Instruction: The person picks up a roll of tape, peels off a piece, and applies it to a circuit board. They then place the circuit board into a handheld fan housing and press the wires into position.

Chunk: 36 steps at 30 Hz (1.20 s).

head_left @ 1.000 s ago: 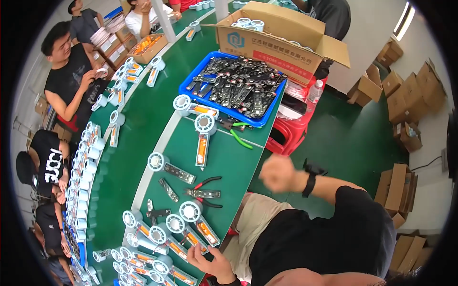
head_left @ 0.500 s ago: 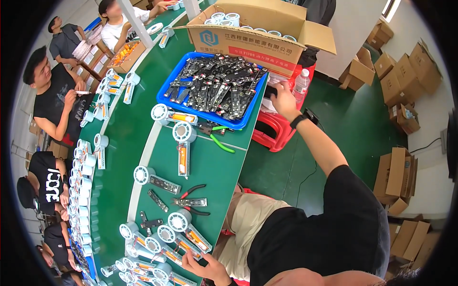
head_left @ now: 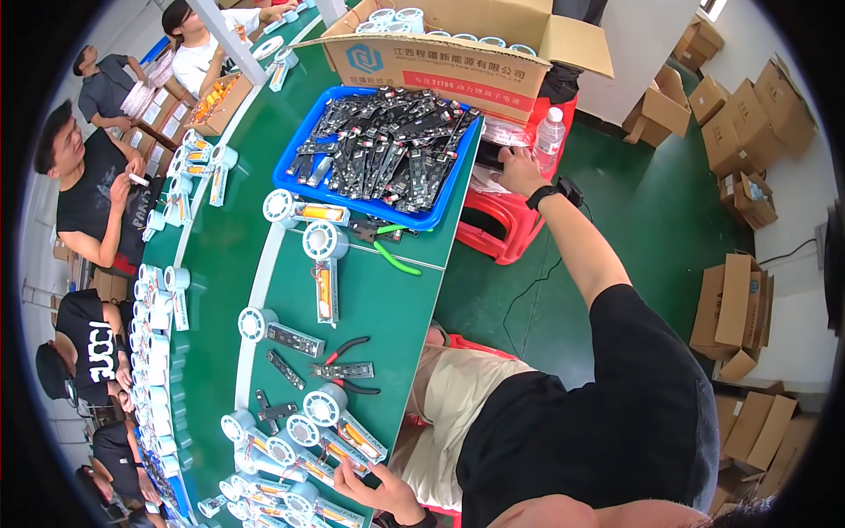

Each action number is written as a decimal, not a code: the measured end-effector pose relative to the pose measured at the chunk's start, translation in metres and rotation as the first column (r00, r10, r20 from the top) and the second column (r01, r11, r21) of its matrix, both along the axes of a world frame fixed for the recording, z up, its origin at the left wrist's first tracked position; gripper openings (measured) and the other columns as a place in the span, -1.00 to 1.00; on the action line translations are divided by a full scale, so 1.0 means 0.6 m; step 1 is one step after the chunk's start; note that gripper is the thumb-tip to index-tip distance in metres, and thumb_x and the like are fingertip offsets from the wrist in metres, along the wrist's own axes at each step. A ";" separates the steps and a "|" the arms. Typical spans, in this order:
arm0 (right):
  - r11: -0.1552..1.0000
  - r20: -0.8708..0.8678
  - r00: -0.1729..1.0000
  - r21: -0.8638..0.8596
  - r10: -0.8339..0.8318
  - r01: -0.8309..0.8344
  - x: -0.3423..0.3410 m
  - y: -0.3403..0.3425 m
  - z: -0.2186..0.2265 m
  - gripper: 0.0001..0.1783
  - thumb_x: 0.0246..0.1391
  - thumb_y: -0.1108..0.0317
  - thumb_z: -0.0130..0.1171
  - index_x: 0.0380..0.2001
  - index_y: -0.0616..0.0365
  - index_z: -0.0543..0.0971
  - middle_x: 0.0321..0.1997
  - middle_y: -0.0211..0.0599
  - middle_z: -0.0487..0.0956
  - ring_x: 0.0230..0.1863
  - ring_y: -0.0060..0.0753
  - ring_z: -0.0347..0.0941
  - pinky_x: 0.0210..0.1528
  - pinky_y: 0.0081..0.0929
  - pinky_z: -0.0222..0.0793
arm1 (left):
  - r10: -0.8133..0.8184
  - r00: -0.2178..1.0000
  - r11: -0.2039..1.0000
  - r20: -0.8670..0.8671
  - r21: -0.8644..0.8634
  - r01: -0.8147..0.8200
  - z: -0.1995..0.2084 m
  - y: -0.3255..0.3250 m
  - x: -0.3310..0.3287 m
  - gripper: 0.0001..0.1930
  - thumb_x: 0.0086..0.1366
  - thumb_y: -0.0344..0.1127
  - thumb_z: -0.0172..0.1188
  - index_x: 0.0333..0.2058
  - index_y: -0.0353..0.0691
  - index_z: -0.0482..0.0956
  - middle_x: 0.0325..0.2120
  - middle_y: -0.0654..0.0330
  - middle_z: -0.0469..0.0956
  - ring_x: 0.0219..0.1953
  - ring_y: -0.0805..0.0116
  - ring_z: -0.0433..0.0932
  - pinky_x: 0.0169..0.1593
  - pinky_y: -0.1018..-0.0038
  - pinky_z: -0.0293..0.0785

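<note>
My right hand is stretched out over the red plastic stool, its fingertips at the edge of a dark flat object that I cannot make out well. The fingers look extended, not wrapped round it. My left hand lies at the table edge with fingers apart, beside several light-blue handheld fans with orange cells in their open handles. Nothing shows in its grasp. Between the hands lie red-and-black pliers, a loose circuit board and a fan with a board in its handle.
A blue tray heaped with circuit boards sits on the green table, green-handled cutters beside it. Behind stands a cardboard box of fans. A water bottle is on the stool. Co-workers sit across the table.
The view has shifted slightly, so table items appear farther left and up. My right hand stays at the dark object, which now shows more. My left hand has barely moved.
</note>
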State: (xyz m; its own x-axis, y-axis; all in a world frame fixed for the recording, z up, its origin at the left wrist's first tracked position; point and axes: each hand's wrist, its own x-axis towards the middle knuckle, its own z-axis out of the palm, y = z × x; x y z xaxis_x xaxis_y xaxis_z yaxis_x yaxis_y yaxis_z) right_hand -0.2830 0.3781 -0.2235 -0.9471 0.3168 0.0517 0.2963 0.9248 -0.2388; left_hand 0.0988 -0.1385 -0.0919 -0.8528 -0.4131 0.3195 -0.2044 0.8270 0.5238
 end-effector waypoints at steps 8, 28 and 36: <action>0.996 0.049 0.999 -0.089 0.014 -0.009 -0.011 0.037 0.002 -0.23 -0.10 -0.08 0.53 0.16 0.01 0.57 0.24 -0.02 0.47 0.36 0.17 0.33 0.36 0.14 0.26 | -0.025 1.000 0.999 -0.016 -0.036 0.024 0.008 0.022 0.010 -0.50 0.23 -0.50 0.14 0.18 -0.35 0.48 0.16 -0.07 0.37 0.22 -0.05 0.37 0.29 0.13 0.26; 0.930 -0.433 0.900 -0.310 0.045 -0.196 0.089 -0.039 0.028 -0.23 -0.06 -0.01 0.53 0.14 0.20 0.52 -0.06 0.00 0.61 -0.03 0.07 0.57 0.07 -0.10 0.52 | -0.432 0.842 0.797 -0.322 0.301 0.524 0.094 0.153 -0.015 -0.83 0.19 -0.55 0.22 -0.21 -0.34 0.63 -0.39 0.03 0.63 -0.37 0.12 0.62 -0.23 0.27 0.56; -0.171 0.424 0.851 -0.855 0.310 0.489 0.403 -0.263 0.114 -0.43 0.28 0.10 0.30 0.22 0.11 0.40 -0.17 -0.39 0.55 -0.24 -0.47 0.56 -0.14 -0.41 0.53 | -0.365 0.931 0.365 0.014 0.922 0.129 -0.142 0.299 -0.079 -0.39 0.39 -0.42 0.27 0.35 -0.27 0.27 0.17 0.06 0.50 0.21 0.20 0.50 0.21 0.33 0.48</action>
State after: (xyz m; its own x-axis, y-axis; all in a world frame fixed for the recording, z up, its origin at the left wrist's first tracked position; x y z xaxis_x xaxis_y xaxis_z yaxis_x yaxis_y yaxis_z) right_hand -0.0412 0.2201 -0.1552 -0.6611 -0.2996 -0.6879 0.7500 -0.2899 -0.5945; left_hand 0.0512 0.0412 -0.1772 -0.9564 -0.1126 -0.2694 -0.2625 -0.0723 0.9622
